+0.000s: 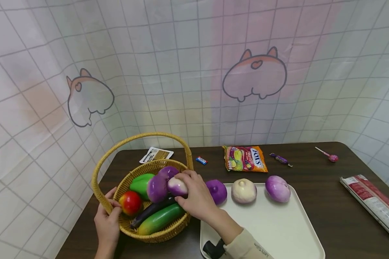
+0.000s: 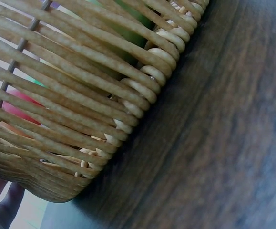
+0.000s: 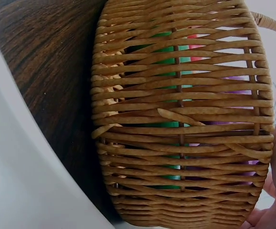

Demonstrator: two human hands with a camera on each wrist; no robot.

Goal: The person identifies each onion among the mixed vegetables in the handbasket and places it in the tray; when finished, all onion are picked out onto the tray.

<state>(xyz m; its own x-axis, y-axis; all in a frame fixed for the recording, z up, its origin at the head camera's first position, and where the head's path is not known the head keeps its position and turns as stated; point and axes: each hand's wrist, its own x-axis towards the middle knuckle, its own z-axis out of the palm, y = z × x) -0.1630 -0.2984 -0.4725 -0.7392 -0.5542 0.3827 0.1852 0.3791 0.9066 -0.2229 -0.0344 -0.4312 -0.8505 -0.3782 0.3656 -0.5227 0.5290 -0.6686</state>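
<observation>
A yellow wicker basket [image 1: 155, 238] with a tall handle stands on the left of the table. My left hand [image 1: 107, 223] grips its left side near the handle's base. My right hand [image 1: 196, 194] reaches over the right rim and holds a white-and-purple onion [image 1: 177, 186] among the basket's contents. About it lie purple onions [image 1: 157, 189], a green pepper [image 1: 141, 185], a red apple-like fruit [image 1: 130, 203], a dark eggplant [image 1: 152, 211] and a green cucumber-like vegetable [image 1: 161, 219]. In the right wrist view the basket's woven wall [image 2: 80, 71] hides most of them.
A white tray [image 1: 262, 230] right of the basket bears a purple onion [image 1: 216, 191], a whitish onion [image 1: 244, 191] and a light purple onion [image 1: 277, 189]. Behind are a candy bag [image 1: 245, 159], small wrapped candies [image 1: 280, 159] and a lollipop [image 1: 332, 158]. A red-and-white package [image 1: 374, 205] lies far right.
</observation>
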